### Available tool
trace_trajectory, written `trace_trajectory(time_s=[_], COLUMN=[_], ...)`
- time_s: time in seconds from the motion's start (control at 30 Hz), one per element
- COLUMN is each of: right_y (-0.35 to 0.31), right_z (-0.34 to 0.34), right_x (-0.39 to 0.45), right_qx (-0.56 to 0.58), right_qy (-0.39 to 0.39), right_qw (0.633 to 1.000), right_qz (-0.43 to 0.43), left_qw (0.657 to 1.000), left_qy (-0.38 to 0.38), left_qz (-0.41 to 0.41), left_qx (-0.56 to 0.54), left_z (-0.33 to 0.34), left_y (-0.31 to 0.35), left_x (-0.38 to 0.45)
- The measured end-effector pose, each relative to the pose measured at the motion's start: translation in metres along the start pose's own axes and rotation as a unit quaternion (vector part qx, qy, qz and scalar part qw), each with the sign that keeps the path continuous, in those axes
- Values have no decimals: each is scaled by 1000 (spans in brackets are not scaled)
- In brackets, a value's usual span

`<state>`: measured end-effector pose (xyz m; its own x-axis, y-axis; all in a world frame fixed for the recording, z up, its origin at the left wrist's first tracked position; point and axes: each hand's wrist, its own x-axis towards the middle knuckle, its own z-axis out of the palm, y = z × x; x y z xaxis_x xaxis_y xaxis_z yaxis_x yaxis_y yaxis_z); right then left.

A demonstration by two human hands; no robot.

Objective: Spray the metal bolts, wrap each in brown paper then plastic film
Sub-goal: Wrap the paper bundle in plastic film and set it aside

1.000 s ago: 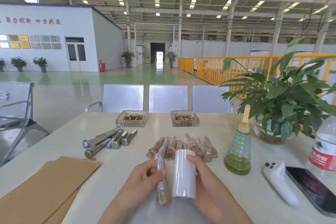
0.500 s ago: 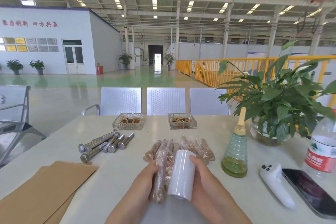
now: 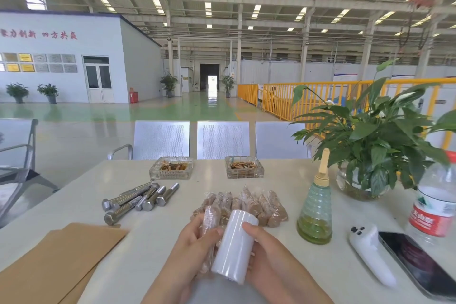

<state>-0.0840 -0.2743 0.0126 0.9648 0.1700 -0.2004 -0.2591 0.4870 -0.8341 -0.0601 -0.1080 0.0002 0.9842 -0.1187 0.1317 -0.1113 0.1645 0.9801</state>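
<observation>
Both hands hold things over the white table. The left hand grips a wrapped bolt, with its fingers curled round it. The right hand holds a white roll of plastic film, thumb on top. The wrapped bolt and the roll touch side by side.

Just behind the roll lies a row of finished wrapped bolts. Left of the roll and farther back is a pile of bare metal bolts. Left of the roll and nearer lie brown paper sheets. Right of the roll stands a green spray bottle. Farther right of the roll are a white remote, a phone, a water bottle and a plant. Two glass ashtrays sit far behind the roll.
</observation>
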Motion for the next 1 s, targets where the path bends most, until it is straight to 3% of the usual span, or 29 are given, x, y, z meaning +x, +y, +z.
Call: trace_trajectory(time_s=[0.1,0.27,0.33,0.53,0.83,1.0], right_y=[-1,3,4,10,27,28], right_z=[5,8,8,11,24,27], right_x=[3,8,9,-4,-19,-18], right_qx=[-8,-134,-163,-271,-331,-355], right_qy=[10,8,-8,-59,64,82], right_qw=[1000,991,985,947,903,897], right_qz=[13,-27,-61,-165,-267,-249], left_qw=[999,987,986,988,989,988], left_qy=[-10,49,58,30,35,22], left_qz=[8,71,86,47,52,53], left_qx=[35,139,134,141,133,146], left_z=[0,1,3,10,12,7], left_y=[0,-3,-1,13,17,14], left_x=[0,3,4,3,0,3])
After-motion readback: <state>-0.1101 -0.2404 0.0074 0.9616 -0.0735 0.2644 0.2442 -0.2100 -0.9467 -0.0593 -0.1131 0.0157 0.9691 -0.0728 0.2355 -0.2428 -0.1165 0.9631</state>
